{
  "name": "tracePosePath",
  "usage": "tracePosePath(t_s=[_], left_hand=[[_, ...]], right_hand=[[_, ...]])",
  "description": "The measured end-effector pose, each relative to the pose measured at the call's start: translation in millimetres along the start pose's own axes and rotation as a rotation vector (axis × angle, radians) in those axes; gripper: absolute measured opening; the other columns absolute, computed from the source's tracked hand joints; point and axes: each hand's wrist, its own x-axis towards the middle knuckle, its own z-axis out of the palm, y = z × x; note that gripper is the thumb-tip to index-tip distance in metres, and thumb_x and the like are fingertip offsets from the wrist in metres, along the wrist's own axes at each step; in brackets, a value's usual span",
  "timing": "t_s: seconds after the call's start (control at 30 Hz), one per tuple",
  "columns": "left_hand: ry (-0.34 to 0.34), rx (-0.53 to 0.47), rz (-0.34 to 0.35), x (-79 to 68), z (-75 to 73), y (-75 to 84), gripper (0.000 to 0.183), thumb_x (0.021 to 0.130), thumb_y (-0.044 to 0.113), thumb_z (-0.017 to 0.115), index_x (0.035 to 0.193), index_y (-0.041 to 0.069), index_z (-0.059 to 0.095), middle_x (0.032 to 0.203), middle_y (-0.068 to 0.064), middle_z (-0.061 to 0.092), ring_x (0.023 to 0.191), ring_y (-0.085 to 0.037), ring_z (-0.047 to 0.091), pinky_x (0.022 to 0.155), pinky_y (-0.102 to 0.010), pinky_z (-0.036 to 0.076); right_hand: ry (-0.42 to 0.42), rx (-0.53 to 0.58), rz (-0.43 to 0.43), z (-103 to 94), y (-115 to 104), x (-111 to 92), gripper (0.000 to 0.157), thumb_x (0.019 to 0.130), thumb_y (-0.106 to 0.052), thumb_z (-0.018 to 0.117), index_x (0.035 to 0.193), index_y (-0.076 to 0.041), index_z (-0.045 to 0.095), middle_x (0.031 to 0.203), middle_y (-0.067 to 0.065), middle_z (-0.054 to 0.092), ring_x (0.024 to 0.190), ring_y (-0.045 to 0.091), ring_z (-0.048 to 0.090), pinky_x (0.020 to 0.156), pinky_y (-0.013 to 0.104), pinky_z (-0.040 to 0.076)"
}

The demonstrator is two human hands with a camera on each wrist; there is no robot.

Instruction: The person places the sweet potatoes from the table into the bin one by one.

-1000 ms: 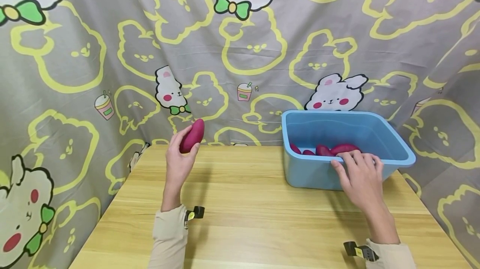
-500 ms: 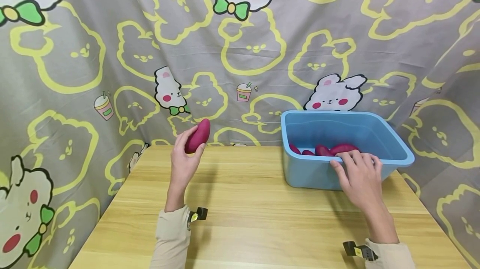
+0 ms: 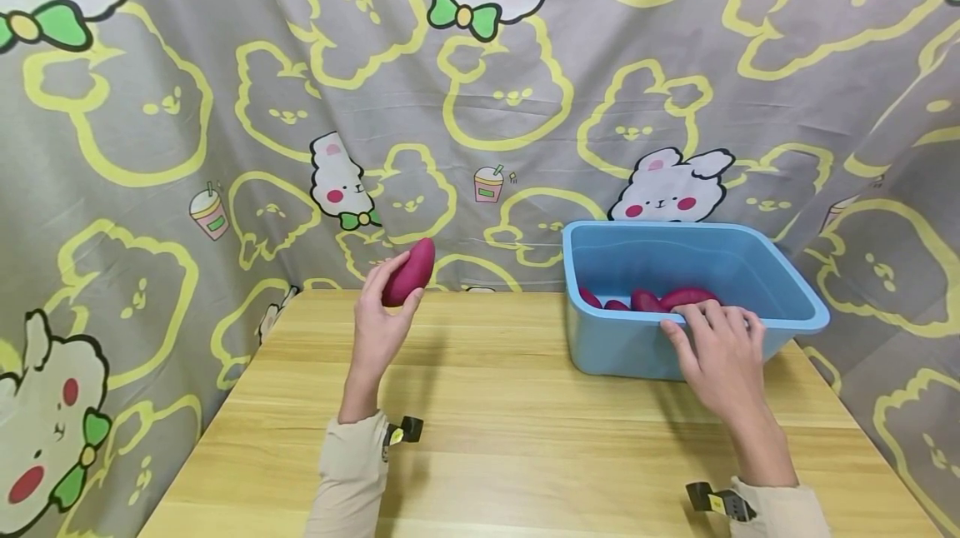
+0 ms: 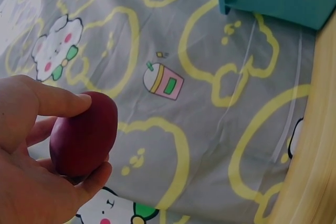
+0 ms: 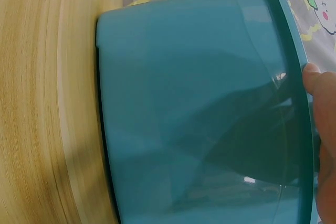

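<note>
My left hand (image 3: 378,328) holds a smooth purple-red sweet potato (image 3: 412,273) up above the back left of the table, tilted with its upper end to the right. In the left wrist view, thumb and fingers wrap around the sweet potato (image 4: 86,135) from the side. A blue plastic bin (image 3: 626,348) stands at the back right. My right hand (image 3: 720,363) grips its front rim, fingers over the inside and thumb at the outer edge. Several more sweet potatoes (image 3: 686,297) lie inside, partly hidden by the front wall. The right wrist view shows the bin's outer wall (image 5: 184,103) and my thumb at the rim.
The wooden table (image 3: 525,446) stretches from the bin toward the left and front. A grey patterned curtain (image 3: 420,97) hangs close behind the table and along both sides. Each wrist wears a strap with a small black camera (image 3: 411,429).
My left hand has drifted a little to the right with the sweet potato in its grip. The right hand and the bin have stayed in place.
</note>
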Motion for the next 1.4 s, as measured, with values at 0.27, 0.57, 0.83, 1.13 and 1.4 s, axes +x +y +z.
tracePosePath(t_s=[0.27, 0.57, 0.83, 1.13, 1.4], left_hand=[[-0.038, -0.024, 0.022, -2.6, 10.7, 4.5, 0.050, 0.092, 0.004, 0.075, 0.140, 0.013, 0.064, 0.138, -0.012, 0.058, 0.123, -0.031, 0.054, 0.097, -0.053, 0.049], [-0.065, -0.030, 0.017, -7.2, 20.2, 8.9, 0.050, 0.092, 0.005, 0.075, 0.140, 0.013, 0.063, 0.139, -0.010, 0.058, 0.122, -0.030, 0.056, 0.096, -0.051, 0.050], [-0.085, -0.065, 0.040, -7.0, 25.0, 12.7, 0.050, 0.093, 0.007, 0.075, 0.141, 0.015, 0.063, 0.139, -0.009, 0.058, 0.122, -0.029, 0.057, 0.094, -0.053, 0.052], [-0.066, -0.090, 0.054, -4.8, 28.7, 17.5, 0.051, 0.090, 0.002, 0.077, 0.139, 0.009, 0.063, 0.138, -0.015, 0.058, 0.121, -0.036, 0.056, 0.092, -0.057, 0.050], [-0.081, -0.107, 0.050, -8.4, 32.8, 41.2, 0.050, 0.090, -0.009, 0.072, 0.138, -0.004, 0.060, 0.137, -0.026, 0.057, 0.121, -0.044, 0.054, 0.094, -0.061, 0.048]], right_hand=[[-0.003, -0.002, 0.005, -0.6, -1.0, 0.0, 0.033, 0.097, -0.032, 0.067, 0.114, -0.004, 0.067, 0.108, 0.021, 0.061, 0.110, 0.045, 0.048, 0.104, 0.070, 0.022], [-0.012, -0.004, 0.006, 0.6, -0.5, -0.6, 0.032, 0.098, -0.031, 0.066, 0.114, -0.004, 0.067, 0.108, 0.021, 0.061, 0.110, 0.045, 0.047, 0.104, 0.071, 0.021], [-0.007, 0.000, 0.001, -0.5, -0.4, 0.3, 0.033, 0.099, -0.033, 0.064, 0.114, -0.003, 0.067, 0.108, 0.021, 0.061, 0.110, 0.045, 0.047, 0.104, 0.070, 0.021], [-0.005, -0.001, 0.009, -0.6, -0.1, 0.2, 0.033, 0.099, -0.033, 0.065, 0.115, -0.004, 0.067, 0.109, 0.021, 0.061, 0.111, 0.046, 0.047, 0.104, 0.071, 0.021], [-0.008, -0.001, 0.010, 0.5, 0.6, -1.2, 0.032, 0.098, -0.031, 0.066, 0.115, -0.004, 0.068, 0.109, 0.021, 0.061, 0.110, 0.046, 0.046, 0.103, 0.071, 0.021]])
